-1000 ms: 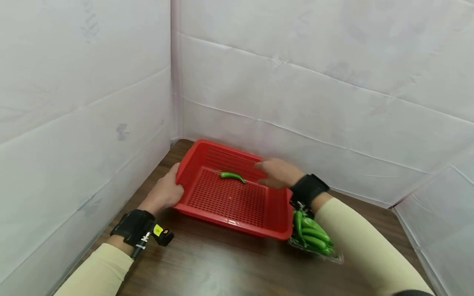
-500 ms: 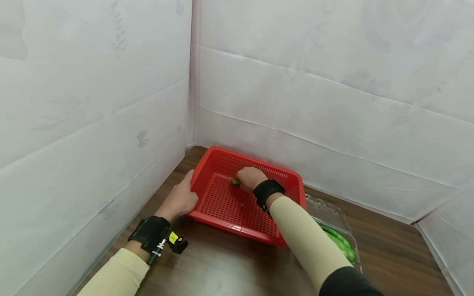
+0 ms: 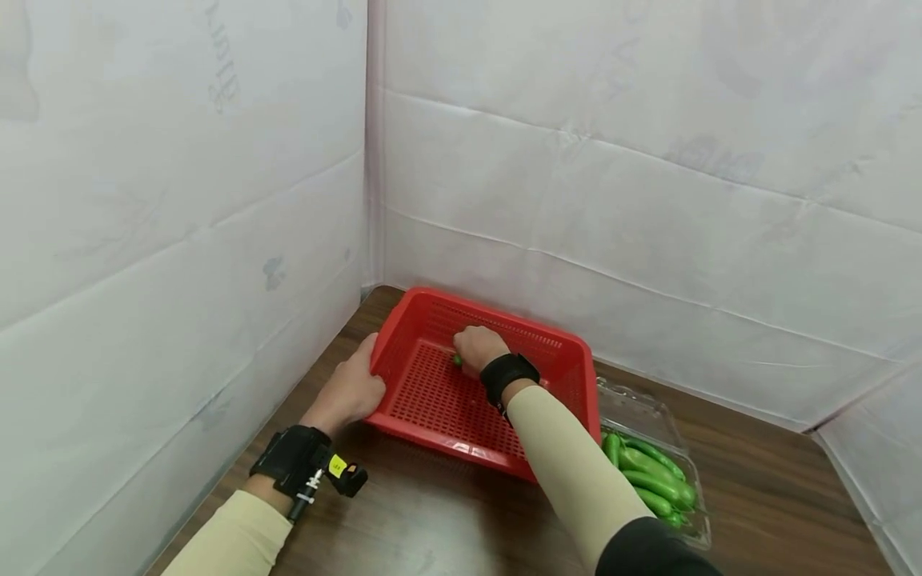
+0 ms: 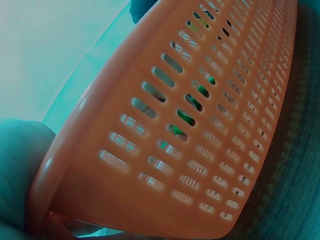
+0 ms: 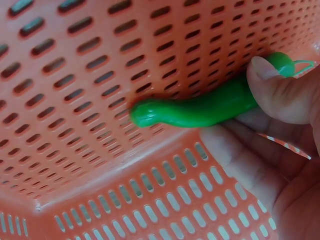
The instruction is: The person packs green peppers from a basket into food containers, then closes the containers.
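Observation:
A red perforated plastic basket (image 3: 432, 408) stands on the table, its left end gripped at the rim by my left hand (image 3: 349, 386). Inside it, my right hand (image 3: 480, 347) holds a green chili pepper (image 5: 200, 111) low over the basket's floor. The right wrist view shows the thumb (image 5: 282, 95) on top of the pepper and the fingers underneath, near the stem end. In the head view the hand hides most of the pepper. Through the slots of the basket wall (image 4: 165, 125), bits of green show in the left wrist view.
A clear plastic box (image 3: 641, 412) with its lid folded back holds several green peppers (image 3: 651, 472), right of the basket and partly behind my right forearm. White sheet walls (image 3: 576, 184) enclose the wooden table (image 3: 403, 512) at the back and sides.
My right hand has moved left and down inside the basket, from beside the pepper lying there to holding it. The left hand keeps its grip on the rim. The head view has shifted.

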A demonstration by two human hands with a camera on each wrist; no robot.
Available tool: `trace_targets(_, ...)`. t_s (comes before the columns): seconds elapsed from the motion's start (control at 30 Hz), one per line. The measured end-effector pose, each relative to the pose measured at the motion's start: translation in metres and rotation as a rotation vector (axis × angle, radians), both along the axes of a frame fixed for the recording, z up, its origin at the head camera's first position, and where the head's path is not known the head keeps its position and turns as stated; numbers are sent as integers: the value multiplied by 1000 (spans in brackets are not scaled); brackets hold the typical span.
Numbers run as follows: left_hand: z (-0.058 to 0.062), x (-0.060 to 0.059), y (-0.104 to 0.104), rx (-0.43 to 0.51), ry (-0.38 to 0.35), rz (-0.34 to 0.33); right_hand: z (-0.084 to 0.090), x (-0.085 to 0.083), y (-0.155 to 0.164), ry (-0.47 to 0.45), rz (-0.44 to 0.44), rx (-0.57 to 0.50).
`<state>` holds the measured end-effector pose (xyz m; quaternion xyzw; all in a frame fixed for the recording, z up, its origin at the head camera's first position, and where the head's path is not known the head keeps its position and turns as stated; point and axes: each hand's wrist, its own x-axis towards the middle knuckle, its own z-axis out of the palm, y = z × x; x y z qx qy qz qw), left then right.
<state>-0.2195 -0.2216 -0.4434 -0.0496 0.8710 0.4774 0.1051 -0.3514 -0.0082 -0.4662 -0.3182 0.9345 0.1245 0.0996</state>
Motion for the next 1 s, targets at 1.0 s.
trace_targets(1.0,-3,0,-5,-7,-15,13,-1,0,3,-50,-50,-91)
